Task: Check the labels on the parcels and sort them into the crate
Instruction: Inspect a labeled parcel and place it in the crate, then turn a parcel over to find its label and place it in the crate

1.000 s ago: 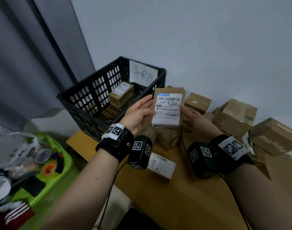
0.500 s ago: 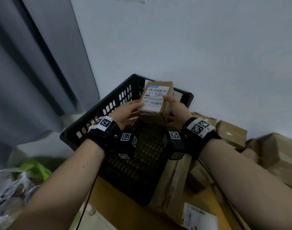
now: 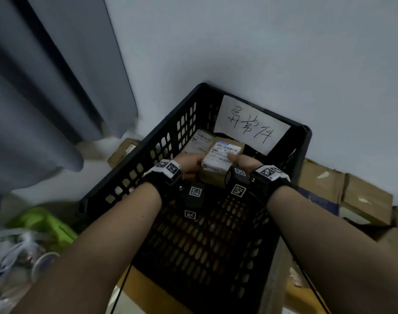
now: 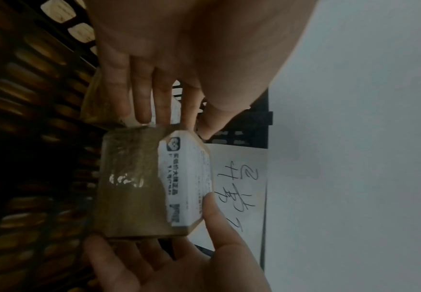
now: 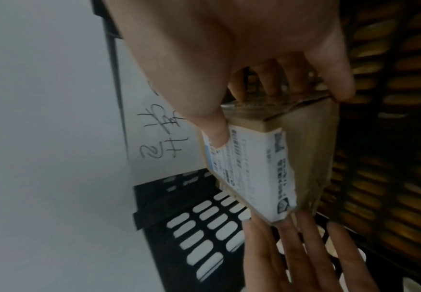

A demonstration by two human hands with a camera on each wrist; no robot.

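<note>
A small brown parcel (image 3: pixel 220 160) with a white shipping label is held low inside the black plastic crate (image 3: pixel 148 152), near its far wall. My left hand (image 3: pixel 189 164) grips its left end, and in the left wrist view the left hand's fingers (image 4: pixel 141 94) lie along the parcel (image 4: pixel 134 183). My right hand (image 3: pixel 245 163) grips the right end. Its thumb (image 5: pixel 216 134) presses on the label of the parcel (image 5: pixel 254 168). A second labelled parcel (image 3: pixel 199 140) lies in the crate's far left corner. A handwritten paper sign (image 3: pixel 250 125) hangs on the far wall.
Several cardboard parcels (image 3: pixel 365 198) are piled to the right of the crate, against the white wall. A green bin (image 3: pixel 41 223) with bags stands at the lower left, under a grey curtain (image 3: pixel 46 87). The wooden table (image 3: pixel 134 288) shows at the crate's near edge.
Both hands have carried the parcel from above the table leftward over the crate and lowered it inside. The view has swung over the crate.
</note>
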